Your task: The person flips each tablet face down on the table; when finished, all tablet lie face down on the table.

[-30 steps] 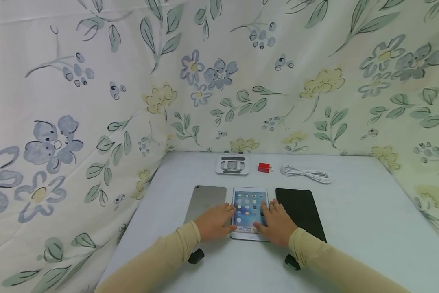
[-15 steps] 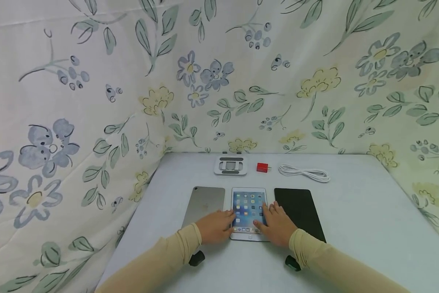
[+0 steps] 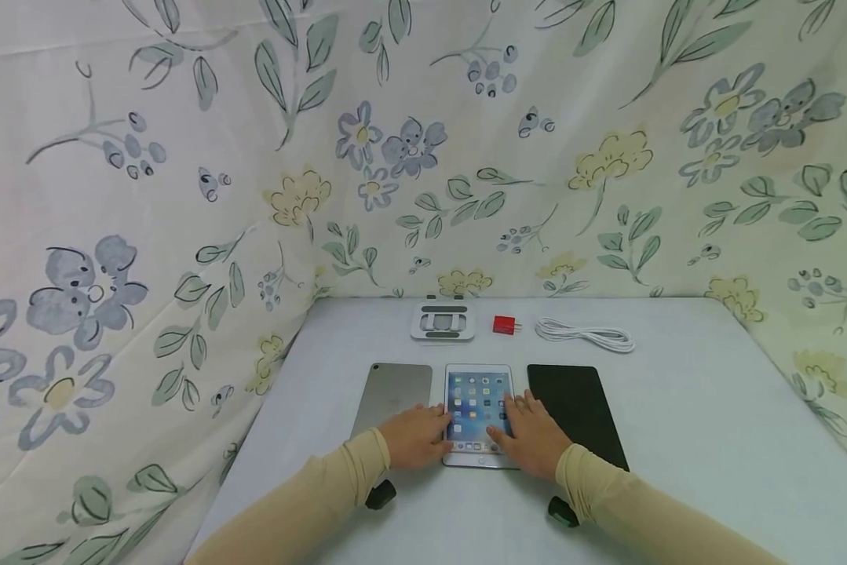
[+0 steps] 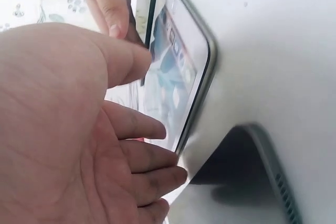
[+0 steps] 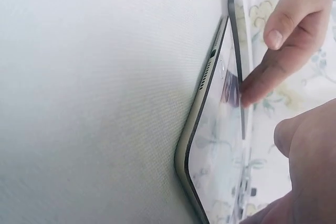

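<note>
Lying back-up at left, the grey tablet [image 3: 397, 389] is partly covered by the left hand [image 3: 416, 437]. That hand: fingers extended, clamped on nothing, tips at the white tablet's left edge. Behind stands a white bracket-like item [image 3: 443, 335]. White tablet [image 3: 476, 412]: flat on the table [image 3: 713, 408], screen lit, between the hands. Red plug [image 3: 504, 325] behind it, prongs pointing right. Right hand [image 3: 534, 434]: fingers straight and ungripping at the right edge, thumb over the lower screen; firmness of contact cannot be told. Black tablet [image 3: 577, 408] just beside; bundled white cable [image 3: 585, 334] behind.

Judgement: step in hand looks like squaring the white tablet. Use light, even pressure from both sides, thumbs off the icons, gaps to both neighbours kept.
</note>
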Action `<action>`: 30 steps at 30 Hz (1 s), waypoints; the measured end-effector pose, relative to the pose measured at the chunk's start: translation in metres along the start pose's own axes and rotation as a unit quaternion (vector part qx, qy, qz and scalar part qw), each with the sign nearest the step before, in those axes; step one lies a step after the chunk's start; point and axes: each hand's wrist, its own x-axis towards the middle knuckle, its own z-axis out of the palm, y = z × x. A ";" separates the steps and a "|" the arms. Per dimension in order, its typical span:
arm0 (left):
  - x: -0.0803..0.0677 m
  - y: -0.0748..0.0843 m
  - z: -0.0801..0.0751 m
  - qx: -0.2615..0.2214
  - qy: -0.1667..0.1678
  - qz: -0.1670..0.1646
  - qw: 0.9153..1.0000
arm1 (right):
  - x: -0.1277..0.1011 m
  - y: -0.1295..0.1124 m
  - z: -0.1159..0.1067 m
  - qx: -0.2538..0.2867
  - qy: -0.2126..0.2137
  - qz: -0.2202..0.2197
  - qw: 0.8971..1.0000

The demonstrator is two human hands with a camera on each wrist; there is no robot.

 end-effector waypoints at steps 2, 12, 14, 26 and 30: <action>-0.001 -0.001 -0.002 0.003 -0.002 -0.006 1.000 | 0.000 0.001 0.001 -0.004 0.001 0.001 1.000; -0.005 0.002 -0.006 -0.014 -0.014 -0.011 1.000 | 0.001 -0.001 0.002 -0.007 0.000 -0.002 1.000; -0.005 0.003 -0.006 -0.014 -0.015 -0.017 1.000 | 0.001 -0.001 0.002 -0.010 -0.002 -0.001 1.000; -0.002 -0.001 0.002 -0.052 -0.036 -0.028 0.998 | 0.003 -0.002 -0.011 0.229 -0.016 0.051 0.972; -0.002 -0.001 0.001 -0.066 -0.038 -0.030 0.997 | 0.004 -0.003 -0.016 0.283 -0.016 0.068 0.957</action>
